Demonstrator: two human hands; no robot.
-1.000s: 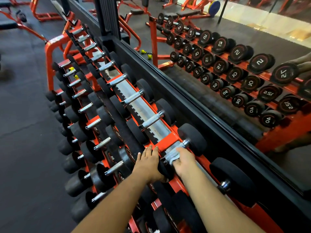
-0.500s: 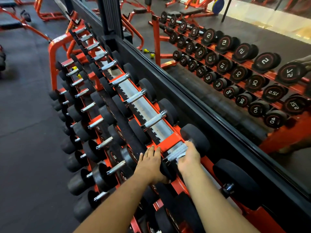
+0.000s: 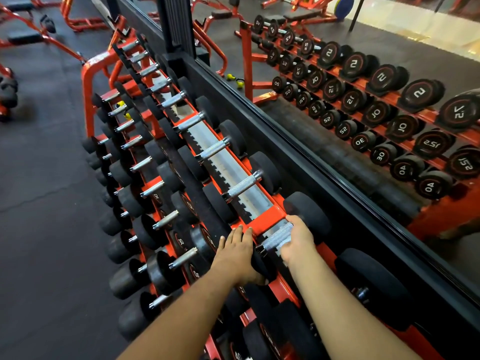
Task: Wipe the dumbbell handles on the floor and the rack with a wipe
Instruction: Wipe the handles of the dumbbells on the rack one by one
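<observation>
gripping handle [image 3: 276, 238], right hand [image 3: 298, 240], perhaps wipe.

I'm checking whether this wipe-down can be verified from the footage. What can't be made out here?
- Wipe: mostly hidden under the right hand, head view.
- Handle underside: faces away from the camera.
- Near dumbbell head: covered by the left hand.
- Rack lower tiers: weight labels blurred, bottom edge cuts them off.

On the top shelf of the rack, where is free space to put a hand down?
Free: the grey strip between the top-row dumbbell heads, under the handles, and the orange crossbar beside the left hand. The lower rows are crowded.
</observation>
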